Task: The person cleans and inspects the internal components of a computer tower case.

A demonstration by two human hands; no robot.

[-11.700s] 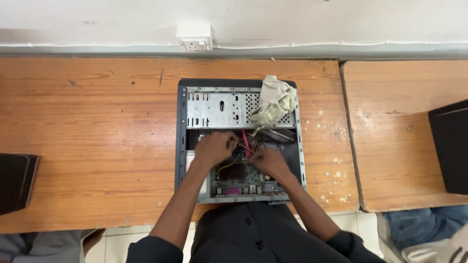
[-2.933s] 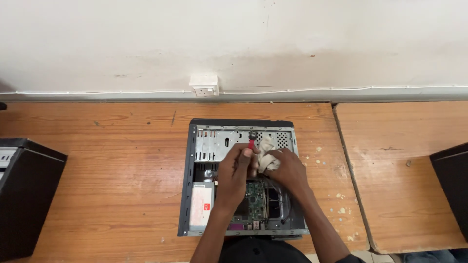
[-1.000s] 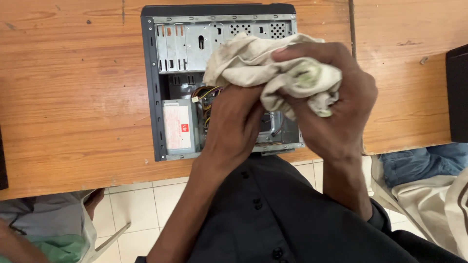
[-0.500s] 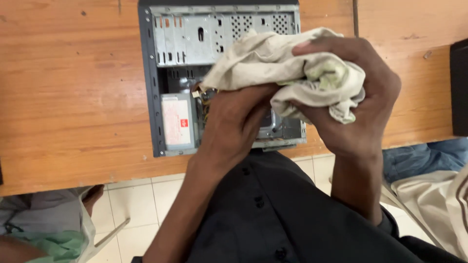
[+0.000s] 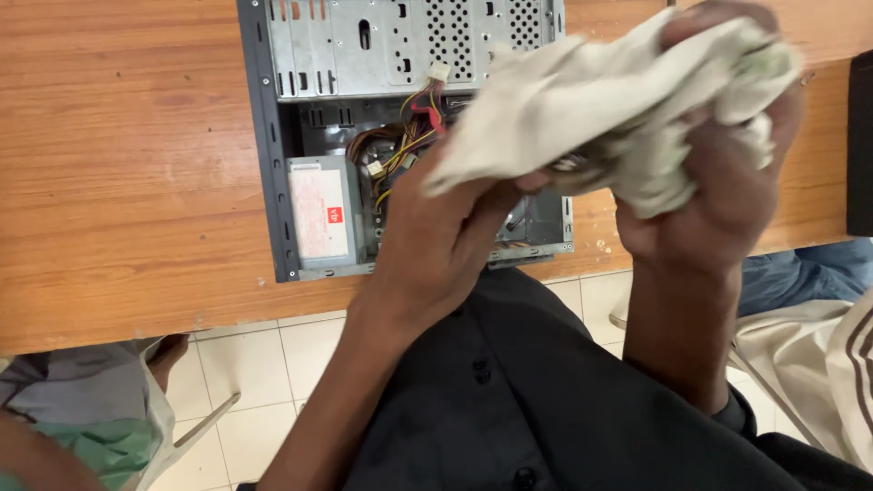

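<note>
Right hand [image 5: 718, 182] clenched around a crumpled, off-white soft cloth rag [image 5: 600, 109], held up above the desk | left hand [image 5: 446, 236] grips the rag's lower edge | beneath: open grey metal computer case [image 5: 364, 55] with perforated panels and coloured wires [image 5: 405, 136] | on grained orange-brown wooden desk [image 5: 118, 164]
</note>
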